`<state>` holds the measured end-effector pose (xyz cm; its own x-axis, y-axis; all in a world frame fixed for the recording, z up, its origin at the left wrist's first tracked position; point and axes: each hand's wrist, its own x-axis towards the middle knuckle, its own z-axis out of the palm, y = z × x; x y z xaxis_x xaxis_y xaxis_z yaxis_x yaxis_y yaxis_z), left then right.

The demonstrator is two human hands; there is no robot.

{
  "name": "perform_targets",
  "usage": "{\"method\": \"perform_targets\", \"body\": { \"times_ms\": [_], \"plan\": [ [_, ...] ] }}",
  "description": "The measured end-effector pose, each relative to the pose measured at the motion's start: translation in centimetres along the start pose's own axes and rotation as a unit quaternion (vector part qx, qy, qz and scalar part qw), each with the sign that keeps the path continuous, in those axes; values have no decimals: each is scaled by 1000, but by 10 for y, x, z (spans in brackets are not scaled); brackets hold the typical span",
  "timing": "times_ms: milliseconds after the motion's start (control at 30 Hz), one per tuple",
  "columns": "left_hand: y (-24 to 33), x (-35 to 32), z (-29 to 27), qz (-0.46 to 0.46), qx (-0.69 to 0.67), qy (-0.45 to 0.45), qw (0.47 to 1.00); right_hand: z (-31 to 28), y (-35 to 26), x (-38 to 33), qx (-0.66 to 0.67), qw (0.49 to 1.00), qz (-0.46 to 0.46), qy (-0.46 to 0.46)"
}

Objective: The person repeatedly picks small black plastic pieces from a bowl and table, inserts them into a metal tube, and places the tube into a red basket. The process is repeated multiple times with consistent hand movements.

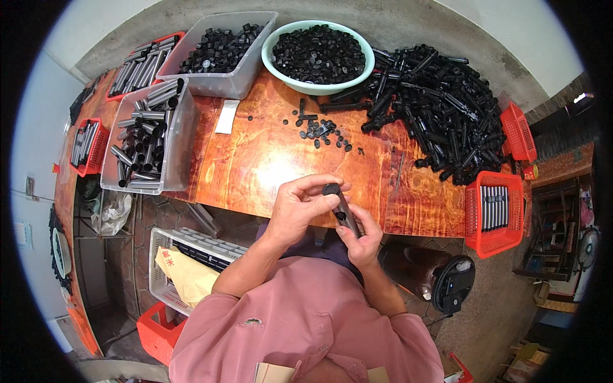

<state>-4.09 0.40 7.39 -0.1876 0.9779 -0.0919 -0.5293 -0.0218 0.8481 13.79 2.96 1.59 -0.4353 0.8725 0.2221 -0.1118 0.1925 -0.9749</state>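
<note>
Between my two hands, above the table's near edge, is a dark cylindrical tube (345, 216) with a black cap at its upper end. My left hand (302, 203) pinches the capped end between thumb and fingers. Lower down the tube, my right hand (361, 233) grips it with thumb and fingers. A dark opening or part shows on the tube's side between the hands. Small black caps (317, 130) lie scattered on the table beyond my hands, with a few short black parts (308, 117) among them.
Across the wooden table (252, 172) stand a pale green basin (269, 66) of black caps, clear bins (174, 167) of parts and tubes, and a heap of black tubular parts (440, 102). A red basket (491, 246) with tubes hangs over the right edge. Below sits a dark cylindrical bin (412, 265).
</note>
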Motion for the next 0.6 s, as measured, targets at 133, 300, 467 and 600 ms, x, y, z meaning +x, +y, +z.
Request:
{"method": "perform_targets", "body": {
  "times_ms": [133, 300, 467, 600],
  "plan": [
    [10, -2, -4, -13, 46, -40, 998, -3, -2, -1, 79, 996, 24, -15],
    [13, -2, -7, -24, 42, -85, 995, -11, 0, -4, 134, 988, 56, -54],
    [12, -2, -5, -27, 16, -112, 993, -14, 7, -8, 188, 978, 70, -60],
    [6, -4, -4, -10, 34, -144, 989, -14, 14, -10, 143, 988, 29, -42]
  ]
}}
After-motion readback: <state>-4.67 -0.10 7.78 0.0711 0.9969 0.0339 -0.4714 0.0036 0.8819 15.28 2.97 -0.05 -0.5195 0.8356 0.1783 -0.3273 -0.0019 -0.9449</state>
